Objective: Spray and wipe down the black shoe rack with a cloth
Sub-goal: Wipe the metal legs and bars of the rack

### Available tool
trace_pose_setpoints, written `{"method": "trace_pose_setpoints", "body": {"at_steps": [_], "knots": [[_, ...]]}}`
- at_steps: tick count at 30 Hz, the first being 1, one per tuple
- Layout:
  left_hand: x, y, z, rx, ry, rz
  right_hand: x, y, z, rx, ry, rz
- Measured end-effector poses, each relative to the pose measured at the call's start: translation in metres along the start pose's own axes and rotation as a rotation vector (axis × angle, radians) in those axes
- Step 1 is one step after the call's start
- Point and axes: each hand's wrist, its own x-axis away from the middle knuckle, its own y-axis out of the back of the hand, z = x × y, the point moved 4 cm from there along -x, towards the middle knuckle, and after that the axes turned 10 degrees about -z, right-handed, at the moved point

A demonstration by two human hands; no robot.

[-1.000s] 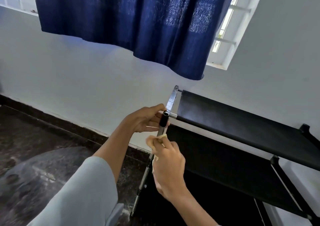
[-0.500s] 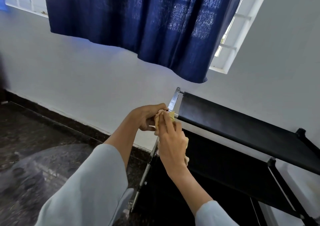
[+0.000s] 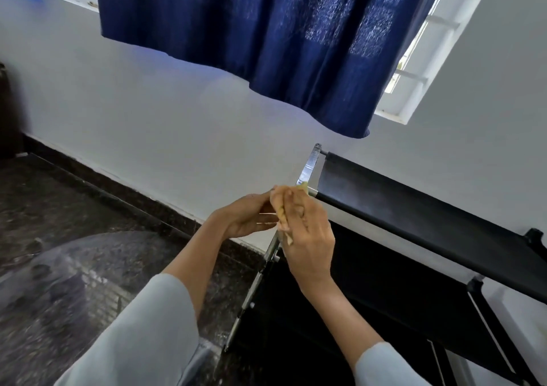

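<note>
The left hand (image 3: 245, 217) gripped the rack's near corner post, steadying it. At its three o'clock, touching it, the right hand (image 3: 307, 234) held the yellow cloth (image 3: 282, 217) pinched against that post. The shoe rack (image 3: 414, 208) stretched toward four o'clock. Wiping seemed under way at this corner; the shelves probably remained.
</note>
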Motion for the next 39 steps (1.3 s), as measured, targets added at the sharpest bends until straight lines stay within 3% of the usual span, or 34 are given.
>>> {"method": "trace_pose_setpoints", "body": {"at_steps": [6, 9, 14, 16, 17, 20, 22, 26, 30, 36, 39], "knots": [[-0.013, 0.001, 0.017, 0.042, -0.087, 0.120, 0.057, -0.018, -0.008, 0.058, 0.174, 0.206], [-0.015, 0.000, 0.015, 0.058, -0.139, 0.178, 0.078, -0.022, -0.006, 0.026, 0.120, 0.375], [-0.015, 0.004, 0.002, -0.098, -0.138, 0.190, 0.054, -0.011, -0.002, -0.064, 0.008, 0.868], [-0.016, 0.005, -0.001, -0.120, -0.130, 0.201, 0.035, 0.006, -0.004, -0.180, -0.178, 0.817], [-0.017, 0.007, -0.001, -0.125, -0.127, 0.207, 0.020, 0.016, -0.004, -0.204, -0.246, 0.668], [-0.023, 0.011, 0.008, -0.183, -0.052, 0.210, -0.010, 0.030, -0.006, -0.112, -0.223, 0.165], [-0.028, 0.014, 0.026, -0.256, 0.020, 0.224, -0.010, 0.016, -0.005, -0.049, -0.140, 0.064], [-0.034, 0.023, 0.070, -0.182, 0.109, 0.243, 0.032, -0.014, -0.003, 0.017, 0.001, 0.235], [-0.035, 0.028, 0.076, -0.190, 0.082, 0.221, 0.074, -0.025, 0.005, 0.101, 0.089, 0.482], [-0.029, 0.025, 0.073, -0.303, 0.015, 0.212, 0.101, -0.027, 0.022, 0.220, 0.265, 0.555], [-0.027, 0.028, 0.077, -0.236, 0.011, 0.232, 0.119, -0.026, 0.034, 0.152, 0.134, 0.913]]}}
